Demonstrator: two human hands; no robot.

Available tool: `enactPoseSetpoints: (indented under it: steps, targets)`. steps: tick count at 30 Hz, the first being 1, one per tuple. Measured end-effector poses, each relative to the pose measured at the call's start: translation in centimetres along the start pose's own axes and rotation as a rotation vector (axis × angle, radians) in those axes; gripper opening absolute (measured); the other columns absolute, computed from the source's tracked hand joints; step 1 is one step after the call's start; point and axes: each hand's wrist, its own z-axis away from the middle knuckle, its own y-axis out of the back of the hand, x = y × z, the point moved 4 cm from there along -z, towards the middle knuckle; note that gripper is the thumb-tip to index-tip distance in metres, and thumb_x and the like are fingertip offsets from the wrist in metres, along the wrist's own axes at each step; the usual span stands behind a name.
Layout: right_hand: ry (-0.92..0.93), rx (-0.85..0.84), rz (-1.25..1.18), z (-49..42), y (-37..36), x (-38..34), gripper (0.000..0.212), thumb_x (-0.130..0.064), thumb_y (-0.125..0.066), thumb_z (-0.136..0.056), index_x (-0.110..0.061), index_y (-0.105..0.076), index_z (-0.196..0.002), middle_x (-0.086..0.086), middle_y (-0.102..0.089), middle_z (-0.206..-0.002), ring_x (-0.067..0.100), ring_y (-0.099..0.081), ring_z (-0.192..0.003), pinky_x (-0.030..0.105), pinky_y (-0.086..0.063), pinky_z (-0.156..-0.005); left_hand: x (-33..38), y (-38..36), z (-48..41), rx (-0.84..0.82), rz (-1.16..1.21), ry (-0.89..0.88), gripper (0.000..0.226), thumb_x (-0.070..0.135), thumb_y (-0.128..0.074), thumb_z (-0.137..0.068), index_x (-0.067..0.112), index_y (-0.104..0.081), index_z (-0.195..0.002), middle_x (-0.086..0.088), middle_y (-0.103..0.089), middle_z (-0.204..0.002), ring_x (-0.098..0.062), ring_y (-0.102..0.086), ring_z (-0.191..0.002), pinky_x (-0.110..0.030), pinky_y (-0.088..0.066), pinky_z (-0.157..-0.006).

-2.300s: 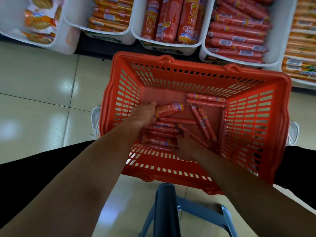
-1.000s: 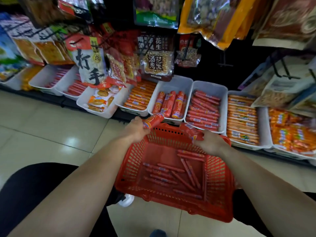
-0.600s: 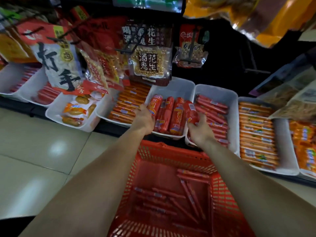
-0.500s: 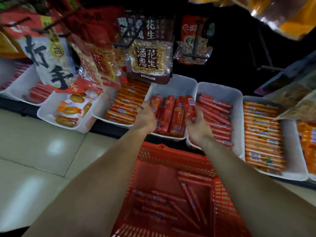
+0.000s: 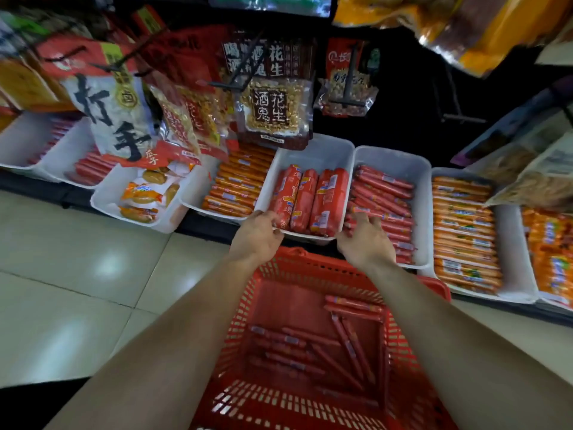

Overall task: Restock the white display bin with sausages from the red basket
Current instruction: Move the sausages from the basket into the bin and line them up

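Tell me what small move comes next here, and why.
Probably reach down into the basket for more sausages. The right hand is spread and empty at the bin's front corner, the left hand is at its front rim, and plenty of sausages lie on the basket floor.

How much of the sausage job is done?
Done: fat sausages lie side by side in the white bin. In hand: nothing, it seems; the left hand touches the bin's front edge, the right hand is open beside it. Left: many thin sausages lie in the red basket.
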Motion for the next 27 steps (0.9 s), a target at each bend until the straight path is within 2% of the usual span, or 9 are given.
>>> enactPoseSetpoints:
  steps: [4,7,11,15,18,21,24,27]
  targets:
    - [0.058,0.034,-0.065,4.6,1.4,2.0,0.047,-0.032,-0.058,-0.09,-0.018,-0.051,-0.135,0.011,-0.049,-0.135,0.038,-0.057,-0.115,0.047,-0.05,-0.09,0.2,0.6,4.8,-0.011,-0.007,0.033,0.032,0.022,-0.06,-0.089,0.019,-0.067,-0.121,-0.007,-0.065,-0.122,-0.027,-0.062,-0.112,-0.036,-0.049,-0.098]
    - [0.156,0.078,-0.153,8.1,1.3,4.2,0.033,-0.021,-0.059,-0.087,-0.019,-0.061,-0.12,0.006,-0.058,-0.117,0.031,-0.06,-0.105,0.044,-0.051,-0.087,0.0,-0.8,8.8,-0.055,-0.03,0.012,0.029,0.02,-0.065,-0.086,0.016,-0.069,-0.114,-0.01,-0.067,-0.116,-0.027,-0.063,-0.11,-0.033,-0.047,-0.098]
    - [0.129,-0.101,-0.08,10.4,-2.0,9.0,0.032,-0.018,-0.063,-0.085,-0.017,-0.065,-0.117,0.009,-0.061,-0.116,0.029,-0.062,-0.107,0.037,-0.048,-0.097,-0.9,-4.0,12.6,-0.215,-0.126,0.001,0.043,0.027,-0.068,-0.086,0.015,-0.062,-0.127,-0.011,-0.064,-0.127,-0.029,-0.06,-0.119,-0.031,-0.044,-0.101]
    - [0.044,-0.322,0.068,11.5,-6.0,13.4,0.052,-0.024,-0.067,-0.087,-0.009,-0.053,-0.135,0.023,-0.051,-0.133,0.039,-0.054,-0.123,0.036,-0.042,-0.105,-2.8,-7.4,14.4,-0.36,-0.209,0.041,0.065,0.038,-0.073,-0.082,0.017,-0.051,-0.14,-0.013,-0.058,-0.137,-0.031,-0.055,-0.126,-0.034,-0.043,-0.106]
    - [-0.016,-0.406,0.129,11.6,-9.0,15.3,0.072,-0.033,-0.069,-0.088,-0.007,-0.037,-0.147,0.028,-0.039,-0.146,0.041,-0.049,-0.13,0.037,-0.041,-0.107,-4.0,-9.9,14.5,-0.444,-0.232,0.043,0.08,0.05,-0.076,-0.077,0.018,-0.047,-0.144,-0.015,-0.057,-0.135,-0.034,-0.056,-0.124,-0.038,-0.045,-0.104]
    - [-0.069,-0.476,0.201,11.3,-12.7,16.4,0.09,-0.035,-0.075,-0.081,-0.003,-0.026,-0.15,0.03,-0.027,-0.152,0.045,-0.04,-0.137,0.044,-0.039,-0.11,-5.3,-12.7,13.8,-0.518,-0.313,-0.007,0.087,0.052,-0.076,-0.074,0.021,-0.041,-0.147,-0.012,-0.052,-0.141,-0.033,-0.05,-0.13,-0.042,-0.043,-0.107]
    - [-0.114,-0.538,0.283,11.5,-16.1,17.3,0.106,-0.051,-0.079,-0.073,-0.008,-0.021,-0.151,0.025,-0.025,-0.151,0.046,-0.034,-0.137,0.048,-0.036,-0.112,-6.8,-15.9,13.2,-0.6,-0.408,-0.074,0.098,0.05,-0.079,-0.072,0.024,-0.031,-0.153,-0.006,-0.037,-0.153,-0.032,-0.037,-0.141,-0.046,-0.036,-0.114]
    - [-0.102,-0.558,0.347,12.3,-18.5,17.9,0.139,-0.075,-0.076,-0.059,-0.013,0.001,-0.157,0.022,-0.021,-0.15,0.046,-0.03,-0.136,0.053,-0.035,-0.108,-8.0,-18.4,12.9,-0.678,-0.49,-0.15,0.111,0.05,-0.083,-0.068,0.029,-0.019,-0.157,-0.002,-0.022,-0.16,-0.032,-0.023,-0.146,-0.05,-0.031,-0.117]
